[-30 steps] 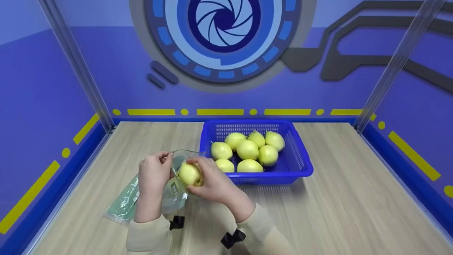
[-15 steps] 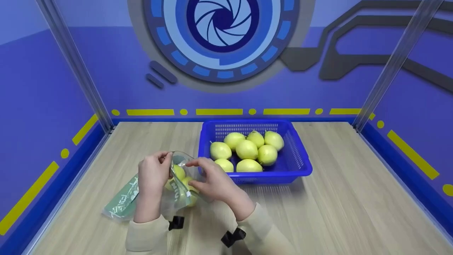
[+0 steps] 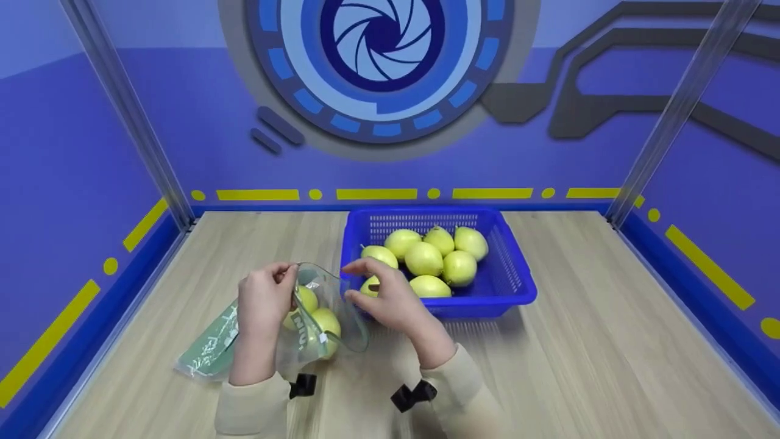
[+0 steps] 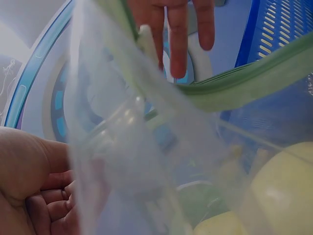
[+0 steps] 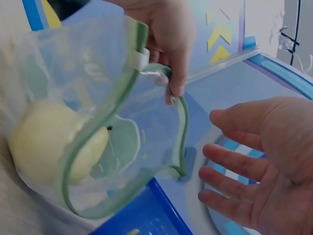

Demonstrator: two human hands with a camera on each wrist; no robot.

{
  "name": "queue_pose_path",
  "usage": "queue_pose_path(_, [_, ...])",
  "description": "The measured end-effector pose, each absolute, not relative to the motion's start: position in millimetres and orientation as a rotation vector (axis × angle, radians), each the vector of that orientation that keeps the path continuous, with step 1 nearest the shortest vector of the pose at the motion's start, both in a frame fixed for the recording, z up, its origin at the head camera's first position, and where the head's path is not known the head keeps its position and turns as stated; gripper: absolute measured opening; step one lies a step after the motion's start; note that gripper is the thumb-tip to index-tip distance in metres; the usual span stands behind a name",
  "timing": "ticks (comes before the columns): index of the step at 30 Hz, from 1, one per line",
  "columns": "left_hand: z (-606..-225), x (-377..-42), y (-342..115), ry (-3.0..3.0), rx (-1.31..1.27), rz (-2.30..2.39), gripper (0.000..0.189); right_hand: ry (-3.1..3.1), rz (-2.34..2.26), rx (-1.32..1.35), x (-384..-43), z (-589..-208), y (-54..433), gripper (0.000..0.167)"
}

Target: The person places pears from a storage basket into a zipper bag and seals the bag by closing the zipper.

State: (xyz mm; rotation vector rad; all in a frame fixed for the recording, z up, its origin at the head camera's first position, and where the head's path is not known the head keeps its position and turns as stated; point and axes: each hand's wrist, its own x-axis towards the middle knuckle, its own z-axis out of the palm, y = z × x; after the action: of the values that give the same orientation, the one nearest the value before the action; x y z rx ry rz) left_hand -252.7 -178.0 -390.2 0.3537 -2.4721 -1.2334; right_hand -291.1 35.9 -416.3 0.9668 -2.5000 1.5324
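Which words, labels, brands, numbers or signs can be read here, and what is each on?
"NIU", apparently: pale letters on the clear bag, tilted and blurred, so uncertain.
Green packet: pale marks too small to read.
Wall, right wrist view: yellow chevrons, no letters.
No readable numbers.

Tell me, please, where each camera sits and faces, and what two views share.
Head: on the head, facing forward and down at bag, fruit and basket; left hand and right hand show.
Left wrist: worn there, facing the wall through the bag; left hand at left, right hand's fingers above.
Right wrist: worn there, facing the bag's mouth; right hand at right, left hand above.
Both wrist views share bag, fruit, basket.
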Motion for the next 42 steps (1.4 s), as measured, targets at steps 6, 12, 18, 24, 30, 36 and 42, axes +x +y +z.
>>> queue_pose_path(6, [-391,-252,-178,-2.470,0.354,-1.255,0.025,-2.520,1.550,0.825,-301,-414,53,0.032])
queue_pose_path(12, [-391,-252,-178,-2.471,0.362,-1.266,0.026,-2.545,1.504,0.698,-312,-416,70,0.033])
queue_pose_path(18, [-391,-252,-178,-2.469,0.359,-1.277,0.026,-2.612,1.483,0.542,-323,-418,90,0.033])
queue_pose_path(24, [-391,-253,-179,-2.469,0.355,-1.287,0.026,-2.696,1.403,0.358,-336,-426,115,0.033])
queue_pose_path(30, [-390,-253,-180,-2.476,0.351,-1.311,0.027,-2.805,1.325,0.258,-343,-431,131,0.037])
queue_pose_path(36, [-390,-253,-180,-2.474,0.370,-1.315,0.026,-2.900,1.258,0.228,-344,-432,132,0.037])
queue_pose_path(42, [-392,-253,-178,-2.461,0.364,-1.300,0.025,-2.997,1.095,0.288,-344,-434,127,0.045])
